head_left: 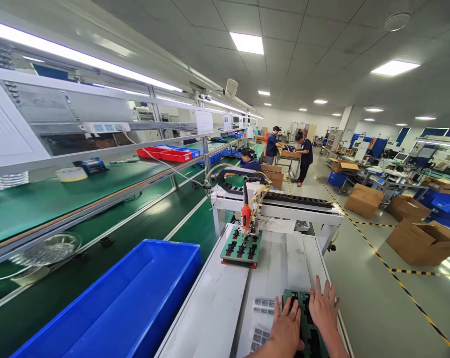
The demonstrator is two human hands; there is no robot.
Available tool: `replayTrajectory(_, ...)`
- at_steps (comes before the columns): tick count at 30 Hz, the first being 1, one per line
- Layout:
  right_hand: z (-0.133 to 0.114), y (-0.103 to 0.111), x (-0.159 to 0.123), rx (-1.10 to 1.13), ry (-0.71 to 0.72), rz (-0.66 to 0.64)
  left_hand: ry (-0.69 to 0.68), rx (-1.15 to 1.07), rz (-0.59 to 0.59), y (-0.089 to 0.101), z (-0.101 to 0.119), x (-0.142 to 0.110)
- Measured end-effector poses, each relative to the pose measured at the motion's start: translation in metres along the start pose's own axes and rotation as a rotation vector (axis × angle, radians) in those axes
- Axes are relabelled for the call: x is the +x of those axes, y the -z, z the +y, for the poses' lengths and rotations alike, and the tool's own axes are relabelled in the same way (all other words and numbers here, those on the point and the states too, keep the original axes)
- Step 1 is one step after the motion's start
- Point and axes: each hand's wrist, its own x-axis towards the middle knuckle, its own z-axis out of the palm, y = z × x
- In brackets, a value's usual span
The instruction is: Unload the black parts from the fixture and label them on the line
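Observation:
At the lower right, my left hand [285,325] lies over the left side of a green fixture plate [303,297] that carries black clamp-like parts. Its fingers are extended and spread. Against the right edge of the same plate rests my right hand [323,307], fingers also apart. The two hands cover much of the plate. Left of it, small sheets of grey square pieces [262,306] lie on the white machine bed [217,303]. Farther up the bed, a second green fixture plate [241,248] with black parts sits under the machine's tool head [246,217].
A white gantry [303,203] with a black cable chain spans the bed. Left of the machine stands a blue bin [135,293], beside a green workbench [79,199] with red trays [165,154]. Cardboard boxes [426,241] stand on the right. Several people are farther back.

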Motion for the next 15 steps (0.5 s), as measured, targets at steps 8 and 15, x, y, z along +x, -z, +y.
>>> replayTrajectory(8,0.02,0.015,-0.057,0.0,-0.071,0.007,0.039,-0.054,0.018,-0.001,0.007,0.0)
replayTrajectory(15,0.014,0.028,-0.069,0.106,-0.037,0.015,-0.182,-0.203,-0.004,-0.004,-0.029,-0.026)
